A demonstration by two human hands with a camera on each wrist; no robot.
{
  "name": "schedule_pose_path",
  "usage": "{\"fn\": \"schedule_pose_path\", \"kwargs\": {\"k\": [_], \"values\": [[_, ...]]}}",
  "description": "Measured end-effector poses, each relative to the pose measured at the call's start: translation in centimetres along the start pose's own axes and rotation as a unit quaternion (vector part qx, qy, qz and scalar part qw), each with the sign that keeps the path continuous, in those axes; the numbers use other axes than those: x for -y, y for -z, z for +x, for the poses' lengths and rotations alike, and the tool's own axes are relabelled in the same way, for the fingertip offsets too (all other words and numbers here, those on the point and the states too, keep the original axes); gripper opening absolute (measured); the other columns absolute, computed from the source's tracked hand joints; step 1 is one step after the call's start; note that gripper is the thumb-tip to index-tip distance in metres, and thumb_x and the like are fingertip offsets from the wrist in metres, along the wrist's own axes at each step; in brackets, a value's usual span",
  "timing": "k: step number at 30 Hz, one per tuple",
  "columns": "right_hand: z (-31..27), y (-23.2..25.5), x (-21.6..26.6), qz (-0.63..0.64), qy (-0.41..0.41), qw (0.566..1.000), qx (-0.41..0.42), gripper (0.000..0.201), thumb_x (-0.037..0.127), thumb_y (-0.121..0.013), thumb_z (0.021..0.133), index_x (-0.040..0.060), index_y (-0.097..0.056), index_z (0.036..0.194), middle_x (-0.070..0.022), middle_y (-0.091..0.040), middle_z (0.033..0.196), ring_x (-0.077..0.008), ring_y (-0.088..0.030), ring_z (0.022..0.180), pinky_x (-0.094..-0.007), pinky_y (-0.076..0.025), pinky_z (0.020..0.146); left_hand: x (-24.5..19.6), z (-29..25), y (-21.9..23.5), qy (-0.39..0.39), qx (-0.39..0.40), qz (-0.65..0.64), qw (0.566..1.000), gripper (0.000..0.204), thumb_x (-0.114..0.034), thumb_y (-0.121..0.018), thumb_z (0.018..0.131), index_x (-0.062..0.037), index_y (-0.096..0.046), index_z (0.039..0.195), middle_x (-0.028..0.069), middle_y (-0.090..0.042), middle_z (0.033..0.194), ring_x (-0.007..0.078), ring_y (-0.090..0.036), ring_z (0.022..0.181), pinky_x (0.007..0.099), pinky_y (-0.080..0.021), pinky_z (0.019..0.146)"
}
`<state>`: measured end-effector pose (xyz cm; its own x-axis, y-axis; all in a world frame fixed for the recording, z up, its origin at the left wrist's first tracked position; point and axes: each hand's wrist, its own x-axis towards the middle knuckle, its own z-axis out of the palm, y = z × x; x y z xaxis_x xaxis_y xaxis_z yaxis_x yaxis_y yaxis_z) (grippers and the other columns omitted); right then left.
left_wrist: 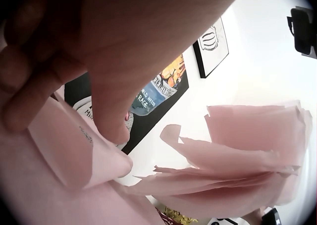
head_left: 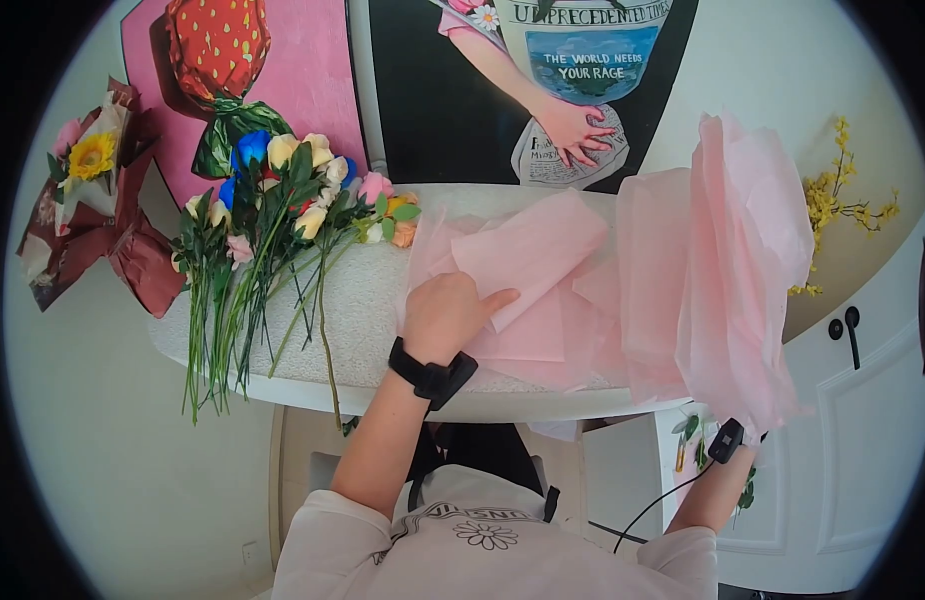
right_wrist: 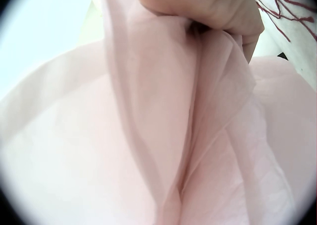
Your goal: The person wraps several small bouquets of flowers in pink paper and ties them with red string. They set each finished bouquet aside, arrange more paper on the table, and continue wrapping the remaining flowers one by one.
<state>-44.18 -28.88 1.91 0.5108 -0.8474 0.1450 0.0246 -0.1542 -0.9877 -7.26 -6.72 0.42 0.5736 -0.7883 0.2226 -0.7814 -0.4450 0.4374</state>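
Observation:
My left hand (head_left: 443, 312) is over the left part of the pink wrapping paper (head_left: 558, 345) on the table. Its fingers curl at a folded sheet (left_wrist: 64, 146), and the thumb stretches out across it. With my right hand (right_wrist: 213, 7) I grip a gathered bunch of pink paper (head_left: 738, 270), raised at the table's right end. The bunch's layers fan upward, and they hide this hand in the head view. In the right wrist view the paper's folds run down from the fingers.
Loose artificial flowers (head_left: 273, 210) with long green stems lie on the table's left, some stems overhanging the front edge. Further left is a wrapped bouquet (head_left: 103, 200). Pictures (head_left: 413, 100) lean at the back. Yellow blossom twigs (head_left: 843, 200) stand at right, near a white door (head_left: 863, 430).

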Motion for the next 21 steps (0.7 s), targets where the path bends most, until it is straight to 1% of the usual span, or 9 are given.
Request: {"fn": "schedule_pose_path", "kwargs": {"k": [3, 6, 9, 12, 15, 16, 18, 20, 21], "values": [[0.2, -0.2, -0.1, -0.003, 0.001, 1.0, 0.004, 0.036, 0.017, -0.052, 0.096, 0.0007, -0.056, 0.128, -0.0096, -0.063, 0.118, -0.0186, -0.063, 0.103, -0.0294, -0.051, 0.084, -0.1, 0.2, -0.7, 0.009, 0.004, -0.024, 1.0, 0.067, -0.059, -0.064, 0.081, 0.0057, -0.065, 0.063, 0.0234, -0.062, 0.063, 0.0388, -0.063, 0.064, 0.0439, -0.049, 0.062], [0.6, -0.4, 0.0, -0.007, 0.002, 1.0, 0.009, 0.036, 0.018, -0.052, 0.097, 0.0006, -0.056, 0.127, -0.0096, -0.063, 0.118, -0.0185, -0.063, 0.103, -0.0293, -0.051, 0.084, 0.3, 1.2, -1.4, 0.031, 0.07, -0.097, 0.992, 0.058, -0.051, -0.066, 0.083, 0.0052, -0.067, 0.07, 0.0199, -0.062, 0.062, 0.0334, -0.064, 0.062, 0.0415, -0.049, 0.061], [0.9, -0.8, -0.1, -0.008, 0.005, 1.0, 0.015, 0.035, 0.018, -0.052, 0.097, 0.0006, -0.057, 0.127, -0.0096, -0.063, 0.118, -0.0184, -0.063, 0.103, -0.0292, -0.051, 0.084, 1.5, 2.1, -2.5, 0.027, 0.084, -0.196, 0.977, 0.044, -0.037, -0.069, 0.084, 0.0056, -0.066, 0.076, 0.0149, -0.061, 0.061, 0.0259, -0.062, 0.057, 0.0374, -0.047, 0.058], [1.5, -0.4, 0.1, -0.009, 0.007, 1.0, 0.022, 0.035, 0.018, -0.052, 0.097, 0.0005, -0.057, 0.127, -0.0095, -0.063, 0.118, -0.0183, -0.063, 0.103, -0.029, -0.051, 0.084, 2.3, 3.1, -3.2, 0.018, 0.042, -0.34, 0.94, 0.027, -0.022, -0.071, 0.081, 0.0046, -0.064, 0.084, 0.0183, -0.062, 0.071, 0.0304, -0.063, 0.068, 0.0371, -0.049, 0.067], [1.7, -0.8, 0.0, -0.024, 0.014, 0.999, 0.025, 0.035, 0.018, -0.052, 0.097, 0.0003, -0.057, 0.127, -0.0093, -0.063, 0.118, -0.0181, -0.063, 0.103, -0.0288, -0.051, 0.085, 1.4, 2.9, -0.6, -0.024, -0.045, -0.31, 0.949, 0.018, -0.012, -0.067, 0.084, 0.002, -0.056, 0.08, 0.0096, -0.062, 0.08, 0.0205, -0.059, 0.07, 0.0298, -0.046, 0.066], [1.7, -1.0, 0.1, -0.032, 0.017, 0.999, 0.026, 0.035, 0.018, -0.052, 0.097, 0.0001, -0.057, 0.127, -0.0092, -0.063, 0.119, -0.018, -0.063, 0.103, -0.0287, -0.05, 0.086, 0.8, 2.5, 0.5, -0.07, -0.099, -0.281, 0.952, 0.016, -0.01, -0.065, 0.085, 0.0015, -0.055, 0.081, 0.0102, -0.063, 0.087, 0.0217, -0.059, 0.076, 0.0305, -0.046, 0.07], [1.9, -1.2, 0.4, -0.028, 0.017, 0.999, 0.029, 0.036, 0.018, -0.053, 0.096, 0.0, -0.057, 0.127, -0.0092, -0.063, 0.118, -0.018, -0.062, 0.103, -0.0287, -0.05, 0.086, -0.3, 1.6, 2.6, -0.159, -0.205, -0.22, 0.94, 0.01, -0.006, -0.061, 0.086, 0.0007, -0.054, 0.084, 0.0115, -0.064, 0.102, 0.0242, -0.06, 0.087, 0.032, -0.046, 0.076], [2.2, -1.5, 0.9, -0.022, 0.021, 0.999, 0.03, 0.036, 0.017, -0.054, 0.095, -0.0002, -0.057, 0.127, -0.0093, -0.063, 0.118, -0.0179, -0.062, 0.103, -0.0287, -0.05, 0.086, -0.8, 0.6, 3.9, -0.268, -0.262, -0.127, 0.918, 0.009, -0.005, -0.06, 0.085, 0.0009, -0.054, 0.084, 0.0139, -0.061, 0.113, 0.0278, -0.059, 0.097, 0.0363, -0.046, 0.085], [2.2, -1.7, 1.2, -0.016, 0.023, 0.999, 0.026, 0.037, 0.017, -0.055, 0.095, -0.0003, -0.057, 0.127, -0.0093, -0.063, 0.118, -0.0179, -0.062, 0.103, -0.0287, -0.05, 0.086, -0.9, 0.1, 4.4, -0.321, -0.287, -0.08, 0.899, 0.009, -0.005, -0.06, 0.085, 0.001, -0.054, 0.085, 0.0151, -0.06, 0.118, 0.0296, -0.059, 0.103, 0.0385, -0.046, 0.09]]}}
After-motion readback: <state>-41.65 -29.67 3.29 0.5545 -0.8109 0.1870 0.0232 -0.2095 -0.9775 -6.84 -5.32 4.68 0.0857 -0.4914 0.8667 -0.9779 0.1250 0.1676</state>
